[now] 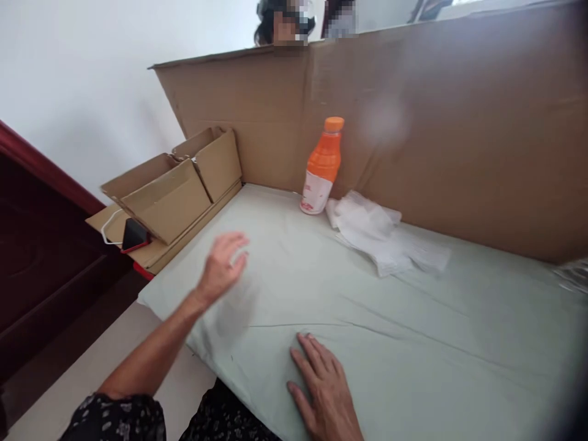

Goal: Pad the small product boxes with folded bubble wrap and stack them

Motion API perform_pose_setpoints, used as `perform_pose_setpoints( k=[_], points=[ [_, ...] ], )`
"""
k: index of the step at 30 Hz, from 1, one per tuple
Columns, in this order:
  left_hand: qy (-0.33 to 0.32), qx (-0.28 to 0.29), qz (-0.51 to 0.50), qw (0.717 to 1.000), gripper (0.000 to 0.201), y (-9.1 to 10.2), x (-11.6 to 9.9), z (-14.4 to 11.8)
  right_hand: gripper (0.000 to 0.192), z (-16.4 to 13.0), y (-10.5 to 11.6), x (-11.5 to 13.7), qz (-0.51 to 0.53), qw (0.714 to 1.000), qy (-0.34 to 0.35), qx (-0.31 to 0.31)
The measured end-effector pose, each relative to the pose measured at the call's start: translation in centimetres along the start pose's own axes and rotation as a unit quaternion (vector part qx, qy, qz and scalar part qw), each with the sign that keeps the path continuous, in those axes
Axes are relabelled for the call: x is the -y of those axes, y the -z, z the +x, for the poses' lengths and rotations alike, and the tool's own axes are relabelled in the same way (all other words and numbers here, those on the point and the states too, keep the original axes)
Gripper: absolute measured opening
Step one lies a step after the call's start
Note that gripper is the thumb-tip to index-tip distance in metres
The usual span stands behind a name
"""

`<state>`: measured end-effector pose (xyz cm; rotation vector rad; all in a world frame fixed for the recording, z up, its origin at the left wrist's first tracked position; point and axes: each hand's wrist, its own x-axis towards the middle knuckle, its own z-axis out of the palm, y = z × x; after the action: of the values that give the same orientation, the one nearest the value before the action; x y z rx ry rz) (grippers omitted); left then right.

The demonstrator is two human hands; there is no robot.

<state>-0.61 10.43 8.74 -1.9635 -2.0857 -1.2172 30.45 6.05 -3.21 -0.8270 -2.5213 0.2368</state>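
Pale-green sheet mostly flat, creases remain | left hand open, blurred above it | right hand flat, fingers spread, pressing sheet

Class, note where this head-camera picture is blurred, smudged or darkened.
Head view: the left hand is motion-blurred above the pale cloth; a hazy smudge sits on the cardboard wall; the lower right corner darkens; the right hand is sharp.

Two hands, one bottle, one box
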Motion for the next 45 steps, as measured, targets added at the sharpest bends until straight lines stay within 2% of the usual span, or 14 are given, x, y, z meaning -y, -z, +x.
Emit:
perform_pose_setpoints(
  k=[3,5,8,11,16,20,23,25,27,30,32,35,39,45],
  points=[
    [0.026,-0.159,0.203,0.966,0.042,7.3,5.5,5.1,0.038,1.2,-0.9,0.6,0.007,0.999,0.03,-0.013],
    [0.057,-0.205,0.256,0.943,0.054,10.8,8.7,7.5,0.036,1.1,-1.2,0.2,0.007,0.999,0.033,-0.031],
    [0.131,-0.187,0.256,0.939,0.06,13.0,12.1,9.3,0.034,0.9,-1.5,-0.6,0.006,0.998,0.036,-0.055],
    [0.15,-0.159,0.248,0.944,0.056,13.0,12.8,8.4,0.031,1.0,-1.6,-0.8,0.001,0.996,0.045,-0.075],
    [0.028,-0.16,0.219,0.962,0.043,11.7,8.2,2.3,0.031,1.3,-1.7,-0.5,0.028,0.995,0.047,-0.087],
    [-0.115,-0.085,0.146,0.979,0.039,9.8,2.4,-3.3,0.034,1.2,-1.5,-0.3,0.052,0.993,-0.006,-0.108],
    [-0.198,-0.036,0.065,0.977,0.049,8.7,-1.1,-6.7,0.038,0.7,-0.3,-0.2,0.066,0.988,-0.071,-0.122],
    [-0.223,-0.041,0.045,0.973,0.062,8.3,-2.1,-8.5,0.04,0.3,1.0,-0.2,0.079,0.983,-0.114,-0.118],
    [-0.185,-0.094,0.031,0.978,0.074,8.0,-1.9,-10.1,0.045,0.0,2.2,-0.3,0.097,0.977,-0.15,-0.113],
    [-0.021,-0.166,-0.057,0.984,0.082,6.5,0.1,-12.1,0.053,0.2,3.2,-0.5,0.145,0.964,-0.201,-0.091],
    [0.115,-0.133,-0.156,0.972,0.083,4.8,1.7,-13.1,0.059,0.9,3.2,-0.4,0.184,0.957,-0.215,-0.069],
    [0.262,-0.023,-0.286,0.922,0.083,1.7,3.1,-13.8,0.07,2.5,3.0,0.0,0.231,0.953,-0.193,-0.023],
    [0.297,0.0,-0.32,0.9,0.079,-2.0,2.8,-12.3,0.075,4.3,3.6,-0.1,0.256,0.945,-0.205,0.019],
    [0.229,0.057,-0.354,0.905,0.074,-7.7,0.9,-5.1,0.07,6.0,5.4,-4.7,0.238,0.931,-0.271,-0.055]
  ],
)
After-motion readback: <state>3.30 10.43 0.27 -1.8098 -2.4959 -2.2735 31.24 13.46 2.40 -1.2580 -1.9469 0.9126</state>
